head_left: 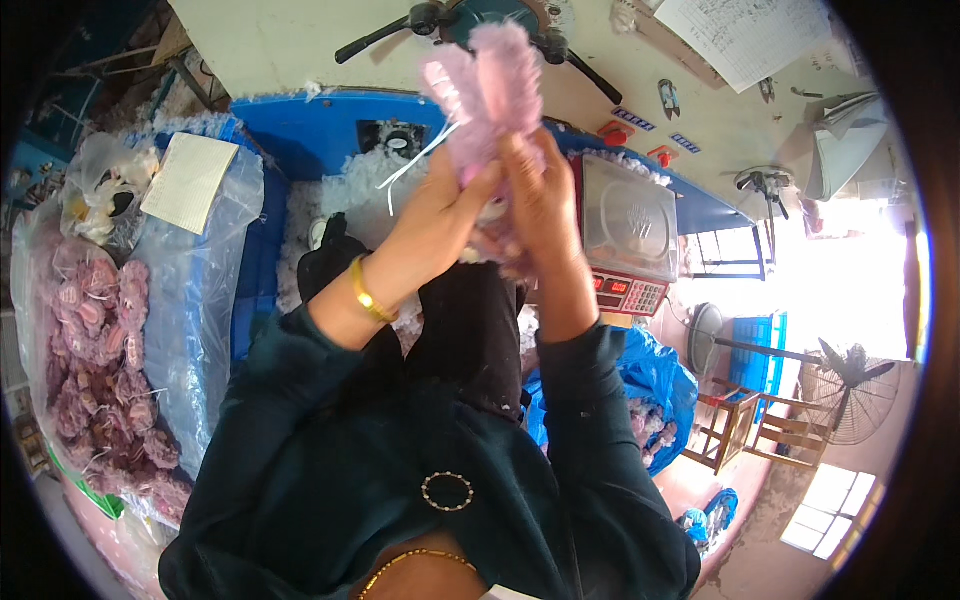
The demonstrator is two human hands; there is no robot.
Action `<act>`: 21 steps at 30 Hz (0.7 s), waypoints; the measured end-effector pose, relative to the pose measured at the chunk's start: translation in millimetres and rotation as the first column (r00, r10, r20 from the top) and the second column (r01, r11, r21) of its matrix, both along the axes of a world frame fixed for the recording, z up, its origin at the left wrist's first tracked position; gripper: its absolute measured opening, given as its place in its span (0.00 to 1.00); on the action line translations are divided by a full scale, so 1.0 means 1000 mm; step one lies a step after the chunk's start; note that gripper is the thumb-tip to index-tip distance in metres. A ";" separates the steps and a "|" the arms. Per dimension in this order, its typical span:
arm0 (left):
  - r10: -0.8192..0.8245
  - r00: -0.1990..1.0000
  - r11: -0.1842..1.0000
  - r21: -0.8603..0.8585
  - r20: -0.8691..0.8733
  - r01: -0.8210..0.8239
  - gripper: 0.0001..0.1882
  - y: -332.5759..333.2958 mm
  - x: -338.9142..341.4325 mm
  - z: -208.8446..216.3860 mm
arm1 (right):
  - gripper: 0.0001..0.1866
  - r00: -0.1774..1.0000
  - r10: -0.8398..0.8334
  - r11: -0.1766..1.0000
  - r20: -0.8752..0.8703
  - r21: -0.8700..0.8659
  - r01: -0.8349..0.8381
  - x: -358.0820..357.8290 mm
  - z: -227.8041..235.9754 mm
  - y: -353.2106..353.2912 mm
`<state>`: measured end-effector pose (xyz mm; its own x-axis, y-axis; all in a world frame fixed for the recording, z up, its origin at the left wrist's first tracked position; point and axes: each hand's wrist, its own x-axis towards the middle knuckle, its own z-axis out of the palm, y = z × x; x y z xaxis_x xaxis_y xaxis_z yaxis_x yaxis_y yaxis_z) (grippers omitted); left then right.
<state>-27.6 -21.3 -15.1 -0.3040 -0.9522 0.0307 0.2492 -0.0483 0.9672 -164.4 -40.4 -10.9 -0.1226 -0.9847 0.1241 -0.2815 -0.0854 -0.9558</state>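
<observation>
I saw the pink plush toy (500,90) held up in front of the person's lap, its two long ears pointing toward the desk (290,50). The left hand (445,215) was closed on the lower part of the toy, its thumb pressed to the plush; white strings (400,172) hung out beside its fingers. The right hand (545,205) gripped the toy from the other side, thumb near the base of the ears. I could not make out the toy's lower end well, as the hands covered part of it.

A gold bracelet (368,290) circled the left wrist. Behind the hands I had a blue bin (300,125) with white stuffing (365,190) in it, and just right of the right forearm a red scale (630,290) with a clear tray (628,215) on top. On the desk I could see a sheet of paper (745,40) and a pair of snips (669,98). Far to the left, a clear bag (35,290) held many pink plush pieces (100,370); to the right, a blue plastic bag (665,375) stood open, near a fan (848,395).
</observation>
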 end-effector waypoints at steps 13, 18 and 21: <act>-0.077 0.996 0.994 0.072 -0.039 0.080 0.29 -0.008 0.016 0.017 | 0.40 0.982 -0.032 0.995 0.185 0.100 0.013 0.010 0.019 -0.010; -0.052 0.998 0.990 0.133 0.041 0.046 0.29 -0.067 0.010 0.026 | 0.37 0.997 -0.063 0.992 0.052 0.115 0.057 0.008 0.028 -0.067; -0.067 0.995 0.986 0.155 0.072 0.055 0.27 -0.049 0.016 0.021 | 0.34 0.996 -0.072 0.997 0.051 -0.005 0.072 0.014 0.020 -0.052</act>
